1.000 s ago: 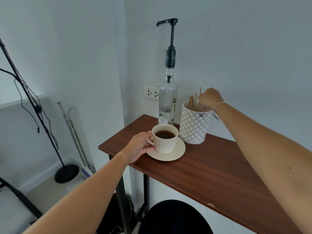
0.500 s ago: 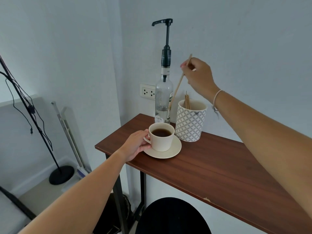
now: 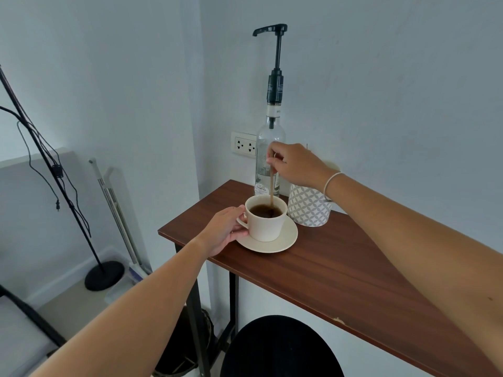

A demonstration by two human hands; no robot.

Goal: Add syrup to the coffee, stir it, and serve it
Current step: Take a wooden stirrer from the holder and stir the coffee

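Observation:
A cream cup (image 3: 268,227) of dark coffee stands on a cream saucer (image 3: 285,240) near the left end of a brown wooden table (image 3: 340,273). My left hand (image 3: 224,229) grips the cup by its handle. My right hand (image 3: 295,165) hovers above the cup, pinching a thin wooden stir stick (image 3: 271,186) whose lower end dips into the coffee. Behind the cup stands a clear glass syrup bottle (image 3: 269,148) with a tall black pump.
A white patterned holder (image 3: 309,210) sits right of the cup, partly hidden by my right hand. A wall socket (image 3: 244,145) is behind the bottle. A black round stool (image 3: 280,349) is below the table's front edge. A black stand (image 3: 103,273) is at left.
My right hand lifted a stir stick out of the patterned holder, carried it left and down, and put its end into the coffee. The left hand stayed on the cup handle.

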